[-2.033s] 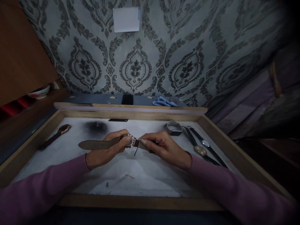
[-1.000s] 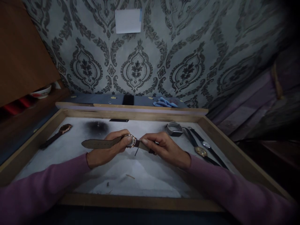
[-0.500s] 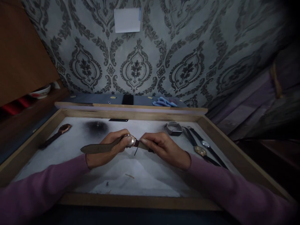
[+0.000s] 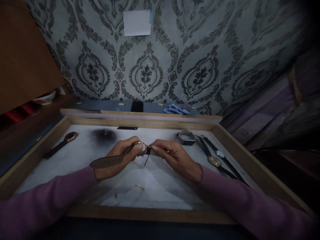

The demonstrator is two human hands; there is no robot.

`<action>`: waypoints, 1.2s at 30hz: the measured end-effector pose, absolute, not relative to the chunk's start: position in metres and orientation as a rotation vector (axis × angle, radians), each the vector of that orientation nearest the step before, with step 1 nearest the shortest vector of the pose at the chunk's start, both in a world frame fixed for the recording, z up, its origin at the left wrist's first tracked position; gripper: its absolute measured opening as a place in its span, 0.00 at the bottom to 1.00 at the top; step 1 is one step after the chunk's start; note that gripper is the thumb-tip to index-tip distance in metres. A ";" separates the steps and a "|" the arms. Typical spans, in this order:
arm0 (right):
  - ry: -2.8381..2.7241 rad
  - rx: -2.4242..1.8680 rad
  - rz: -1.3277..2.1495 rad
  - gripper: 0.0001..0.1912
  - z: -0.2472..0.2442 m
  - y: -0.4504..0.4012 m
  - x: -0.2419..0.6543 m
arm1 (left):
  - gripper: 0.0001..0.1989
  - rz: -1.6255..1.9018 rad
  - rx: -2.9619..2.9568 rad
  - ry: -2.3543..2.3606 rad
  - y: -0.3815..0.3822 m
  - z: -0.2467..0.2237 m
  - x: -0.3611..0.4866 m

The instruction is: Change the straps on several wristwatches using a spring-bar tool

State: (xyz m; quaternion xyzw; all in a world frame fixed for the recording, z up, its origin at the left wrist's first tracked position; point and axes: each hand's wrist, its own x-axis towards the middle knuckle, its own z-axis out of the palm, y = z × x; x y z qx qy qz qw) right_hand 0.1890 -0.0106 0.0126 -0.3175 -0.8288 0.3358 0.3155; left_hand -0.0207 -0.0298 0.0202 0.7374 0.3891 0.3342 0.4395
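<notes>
Between both hands is a wristwatch (image 4: 141,148) with a shiny round case, held above the white bottom of a wooden tray. My left hand (image 4: 120,155) is closed around the case, its thumb pressed over the face. One half of the strap (image 4: 106,162) sticks out to the left past that hand. My right hand (image 4: 175,156) pinches the other, shorter strap part close to the case. A thin dark strip (image 4: 147,160) hangs down beside the right fingertips; I cannot tell what it is.
Inside the wooden tray (image 4: 162,213), a brown-strapped watch (image 4: 70,136) lies at left. A grey band watch (image 4: 186,137), a gold-faced watch (image 4: 214,161) and a silver-faced watch (image 4: 220,154) lie at right. A blue cloth (image 4: 175,109) rests behind the back rim.
The watch and both hands have shifted slightly right in view, and the loose strap end sits a little lower. Both hands keep their hold.
</notes>
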 end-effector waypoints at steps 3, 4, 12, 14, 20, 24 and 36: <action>-2.149 -0.891 1.170 0.22 0.012 -0.012 0.190 | 0.16 0.824 1.949 0.962 -0.029 0.019 -0.023; -2.145 -0.897 1.220 0.22 0.012 -0.012 0.190 | 0.16 0.823 1.987 0.960 -0.029 0.018 -0.023; -2.110 -0.826 1.522 0.26 0.005 -0.017 0.185 | 0.13 0.776 2.081 0.852 -0.034 0.017 -0.022; -2.007 -0.837 1.520 0.25 0.002 -0.017 0.182 | 0.15 0.829 2.005 0.875 -0.034 0.020 -0.022; -2.040 -0.925 1.326 0.24 0.003 -0.014 0.183 | 0.16 0.858 1.808 1.048 -0.029 0.025 -0.028; -2.044 -0.917 1.266 0.22 0.004 -0.012 0.186 | 0.16 0.827 1.777 1.048 -0.027 0.022 -0.029; -2.356 -0.973 0.979 0.17 -0.001 -0.002 0.191 | 0.17 0.743 1.664 1.119 -0.016 0.016 -0.031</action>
